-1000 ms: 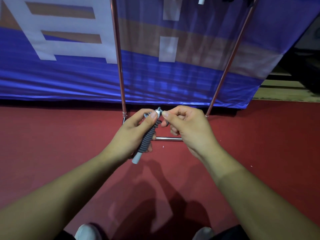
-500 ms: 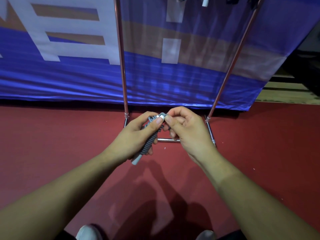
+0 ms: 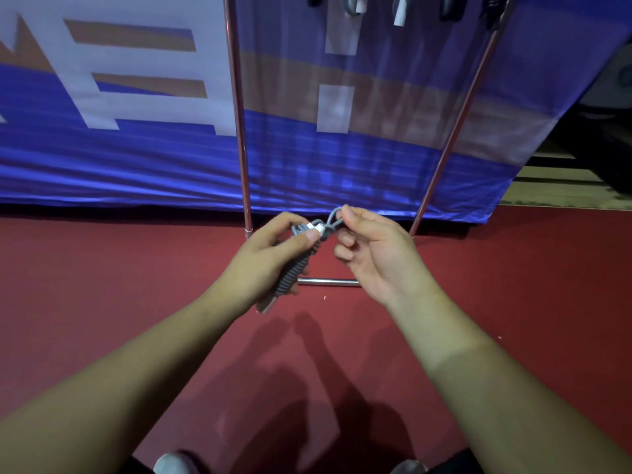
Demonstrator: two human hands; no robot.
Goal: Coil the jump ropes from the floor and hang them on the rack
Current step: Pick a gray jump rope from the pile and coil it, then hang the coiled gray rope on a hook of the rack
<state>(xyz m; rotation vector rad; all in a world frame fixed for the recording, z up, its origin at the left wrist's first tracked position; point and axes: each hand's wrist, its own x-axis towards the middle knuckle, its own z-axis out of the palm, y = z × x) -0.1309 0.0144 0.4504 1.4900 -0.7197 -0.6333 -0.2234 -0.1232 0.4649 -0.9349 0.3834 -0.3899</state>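
The right hand [image 3: 372, 248] is pinching a thin grey cord loop [image 3: 333, 217] and is drawing it away from the left hand [image 3: 266, 254]; half a second ago their thumbs were touching. The left hand is gripping the grey tightly wound jump rope bundle [image 3: 294, 271] above the red floor [image 3: 102, 285]. I think the coiling is finishing, and hanging on the shiny metal rack [image 3: 239, 114] behind is coming next.

The red floor [image 3: 102, 295] is under me. The rack [image 3: 328, 281] stands on it ahead, base bar flat, and my shoes [image 3: 171, 464] are at the near edge.
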